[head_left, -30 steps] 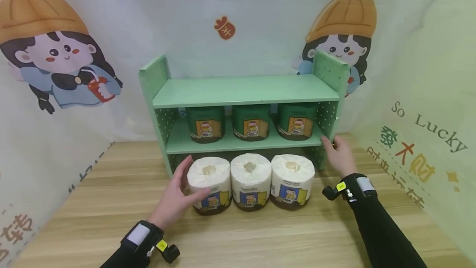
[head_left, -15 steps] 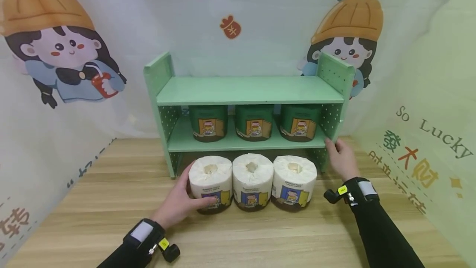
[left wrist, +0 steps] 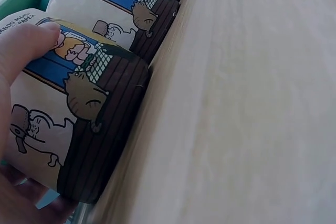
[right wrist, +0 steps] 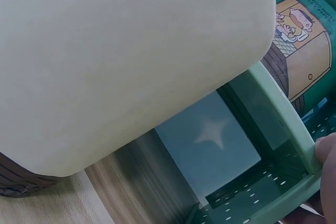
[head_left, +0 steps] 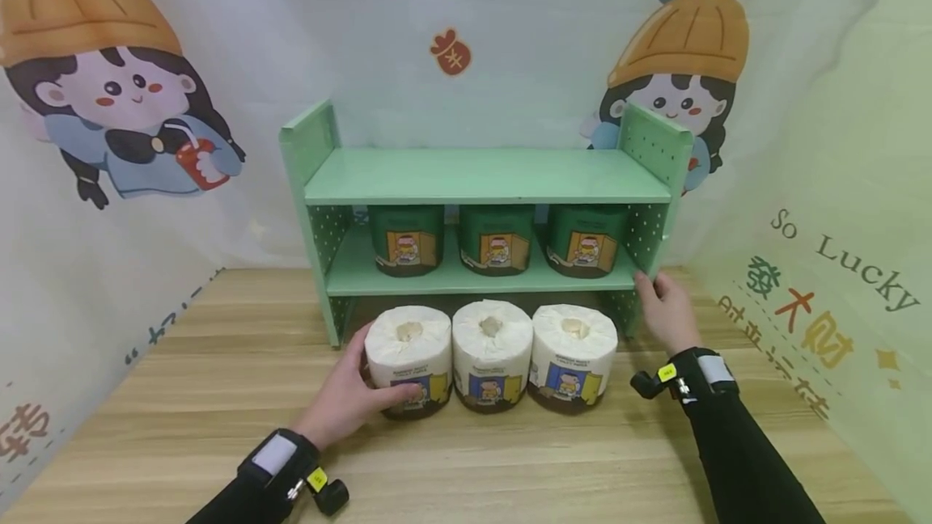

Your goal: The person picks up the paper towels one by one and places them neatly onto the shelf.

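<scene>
Three white-wrapped toilet rolls stand upright in a row on the table before the shelf. My left hand [head_left: 349,395] grips the left roll [head_left: 409,346], its thumb across the printed front and its fingers behind the left side. The middle toilet roll [head_left: 492,346] and the right toilet roll [head_left: 574,350] stand beside it. At the lower right of the green shelf [head_left: 488,175], my right hand [head_left: 666,314] holds the front edge of the side panel near the middle board. In the right wrist view, the thumb [right wrist: 326,150] lies on that green edge, with other fingers partly hidden behind it.
Green-wrapped rolls, the left one [head_left: 406,239], the centre one [head_left: 497,239] and the right one [head_left: 584,239], stand on the middle board under the top board. Patterned cloth [head_left: 510,47] hangs behind and at both sides of the wooden table [head_left: 473,459].
My left hand has closed in on the left white roll, its thumb now against the printed front. My right hand stays at the shelf's side panel. The head view has shifted slightly.
</scene>
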### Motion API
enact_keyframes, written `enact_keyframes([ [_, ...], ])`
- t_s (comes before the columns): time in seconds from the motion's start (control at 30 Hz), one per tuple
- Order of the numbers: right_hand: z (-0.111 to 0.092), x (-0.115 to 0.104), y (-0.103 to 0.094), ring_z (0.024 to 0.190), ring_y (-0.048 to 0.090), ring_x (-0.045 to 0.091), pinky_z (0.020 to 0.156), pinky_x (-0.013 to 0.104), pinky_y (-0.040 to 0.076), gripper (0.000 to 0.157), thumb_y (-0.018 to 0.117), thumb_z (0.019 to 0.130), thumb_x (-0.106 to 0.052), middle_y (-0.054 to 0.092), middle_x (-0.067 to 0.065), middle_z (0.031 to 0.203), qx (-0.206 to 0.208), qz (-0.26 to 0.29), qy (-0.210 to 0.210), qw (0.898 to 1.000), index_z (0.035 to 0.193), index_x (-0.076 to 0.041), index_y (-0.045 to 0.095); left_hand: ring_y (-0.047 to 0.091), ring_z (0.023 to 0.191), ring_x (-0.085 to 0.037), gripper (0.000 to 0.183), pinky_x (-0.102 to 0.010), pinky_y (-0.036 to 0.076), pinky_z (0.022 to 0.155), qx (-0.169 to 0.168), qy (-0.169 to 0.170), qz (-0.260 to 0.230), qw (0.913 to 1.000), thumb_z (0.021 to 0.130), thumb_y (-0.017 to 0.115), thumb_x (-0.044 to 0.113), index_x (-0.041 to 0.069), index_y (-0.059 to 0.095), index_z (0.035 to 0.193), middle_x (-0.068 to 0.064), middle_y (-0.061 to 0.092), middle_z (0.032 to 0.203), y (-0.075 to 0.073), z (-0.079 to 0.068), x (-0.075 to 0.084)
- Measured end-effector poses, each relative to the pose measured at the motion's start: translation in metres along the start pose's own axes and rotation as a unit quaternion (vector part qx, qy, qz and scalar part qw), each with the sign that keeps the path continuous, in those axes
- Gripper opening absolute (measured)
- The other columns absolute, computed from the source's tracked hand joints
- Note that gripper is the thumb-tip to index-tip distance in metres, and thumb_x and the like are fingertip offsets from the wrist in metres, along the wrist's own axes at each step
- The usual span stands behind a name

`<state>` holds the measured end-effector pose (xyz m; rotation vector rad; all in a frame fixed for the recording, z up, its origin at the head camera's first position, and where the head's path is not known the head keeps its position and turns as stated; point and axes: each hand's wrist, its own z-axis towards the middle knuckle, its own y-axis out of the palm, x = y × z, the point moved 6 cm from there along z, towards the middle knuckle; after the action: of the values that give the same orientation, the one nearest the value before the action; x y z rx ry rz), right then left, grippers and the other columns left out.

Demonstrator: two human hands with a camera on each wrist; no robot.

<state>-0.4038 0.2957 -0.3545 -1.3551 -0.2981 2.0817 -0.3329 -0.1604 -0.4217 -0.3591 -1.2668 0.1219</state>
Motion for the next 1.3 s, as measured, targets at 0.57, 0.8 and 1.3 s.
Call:
enact_keyframes([
  [0.57, 0.001, 0.000, 0.000, 0.076, 0.050, 0.028, 0.060, 0.036, 0.041, 0.041, 0.042, 0.109, -0.030, 0.059, 0.021, 0.085, 0.006, -0.011, -0.016, 1.000, 0.113, 0.006, 0.062, 0.048, 0.120, -0.027, 0.103, -0.056, 0.040, 0.101, 0.003, 0.002, -0.005, 1.0000, 0.075, 0.090, 0.018, 0.012, 0.022, 0.152, -0.011, 0.044, 0.140, -0.007, -0.014, 0.035],
  [0.8, 0.001, -0.001, 0.000, 0.070, 0.048, 0.027, 0.055, 0.035, 0.039, 0.041, 0.042, 0.109, -0.029, 0.055, 0.015, 0.076, 0.004, -0.007, -0.018, 1.000, 0.110, 0.006, 0.063, 0.051, 0.116, -0.026, 0.099, -0.054, 0.044, 0.097, 0.007, 0.020, -0.006, 0.9998, 0.076, 0.089, 0.016, 0.010, 0.024, 0.151, -0.011, 0.046, 0.138, -0.011, -0.015, 0.041],
  [1.3, 0.000, 0.001, -0.001, 0.085, 0.053, 0.030, 0.066, 0.038, 0.043, 0.045, 0.040, 0.109, -0.033, 0.064, 0.024, 0.098, 0.003, -0.010, -0.002, 1.000, 0.117, 0.005, 0.062, 0.049, 0.119, -0.022, 0.101, -0.054, 0.043, 0.099, 0.007, 0.028, -0.025, 0.9993, 0.075, 0.090, 0.018, 0.023, 0.025, 0.152, -0.003, 0.046, 0.140, -0.014, -0.008, 0.018],
])
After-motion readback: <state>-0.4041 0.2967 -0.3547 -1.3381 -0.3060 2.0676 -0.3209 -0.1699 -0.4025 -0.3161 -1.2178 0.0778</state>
